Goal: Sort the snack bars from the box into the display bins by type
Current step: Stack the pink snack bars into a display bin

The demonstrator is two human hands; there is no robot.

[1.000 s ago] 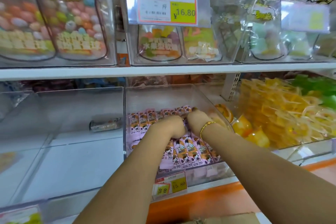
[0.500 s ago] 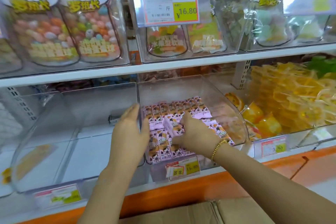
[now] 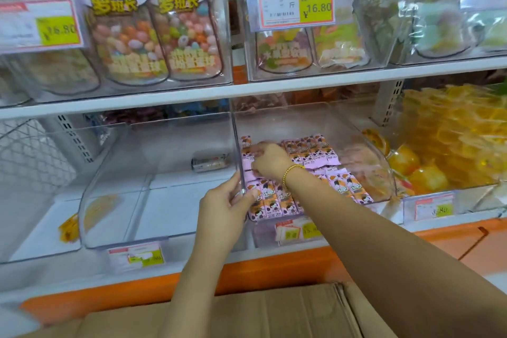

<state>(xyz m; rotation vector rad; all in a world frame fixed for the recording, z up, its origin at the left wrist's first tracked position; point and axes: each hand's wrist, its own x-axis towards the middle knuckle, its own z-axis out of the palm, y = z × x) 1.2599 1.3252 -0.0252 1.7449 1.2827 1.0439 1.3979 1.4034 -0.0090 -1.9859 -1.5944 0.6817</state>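
Now left hand (image 3: 222, 210) grips bin wall (image 3: 237, 143); right hand (image 3: 270, 160) pinches snack bars (image 3: 315, 152).

Shop, likely sweets aisle; price tags (image 3: 296, 3) on clear display bins (image 3: 315, 123); stocked shelves (image 3: 164, 96).

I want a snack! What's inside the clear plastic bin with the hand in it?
Rows of pink-and-orange wrapped snack bars lie in the clear plastic bin. The right hand covers some, so what lies beneath is hidden.

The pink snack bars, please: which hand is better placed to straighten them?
Likely the right hand: it rests on the pink snack bars inside the clear bin; the left hand grips its wall.
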